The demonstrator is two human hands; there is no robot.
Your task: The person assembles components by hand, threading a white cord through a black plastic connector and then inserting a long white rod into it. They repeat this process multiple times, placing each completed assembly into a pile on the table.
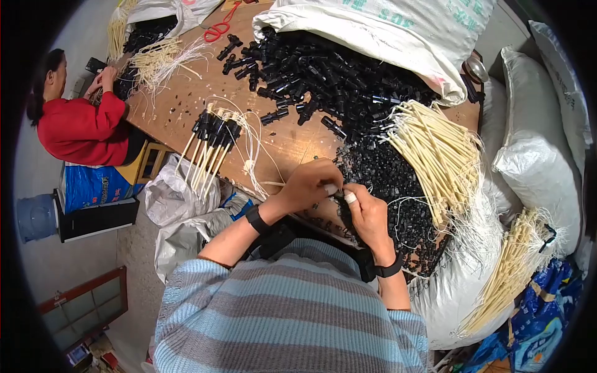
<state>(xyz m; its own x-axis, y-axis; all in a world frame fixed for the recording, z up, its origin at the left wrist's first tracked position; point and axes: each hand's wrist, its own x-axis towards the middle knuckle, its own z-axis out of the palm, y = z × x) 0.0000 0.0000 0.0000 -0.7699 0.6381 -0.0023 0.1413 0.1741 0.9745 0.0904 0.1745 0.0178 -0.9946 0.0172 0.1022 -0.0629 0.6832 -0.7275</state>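
Observation:
My left hand [311, 184] is closed, fingers curled, above the table's near edge. Close beside it, my right hand [368, 214] pinches thumb and fingers together, with white tape round a fingertip. What lies between the fingers is too small and hidden to make out. A short pale stick [272, 183] shows just left of my left hand; I cannot tell if it is gripped. Small black plastic pieces [379, 165] are heaped behind and right of my right hand. Left of my hands lies a group of sticks with black plastic fittings [214, 133] and white cords.
Black tubular fittings [323, 71] spill from a white woven sack [398, 31] across the table [292, 146]. Bundled pale sticks with white strings [435, 155] lie at the right. Red-handled scissors [217, 30] lie at the back. A person in red [84, 127] works at the left. Full sacks [535, 112] stand right.

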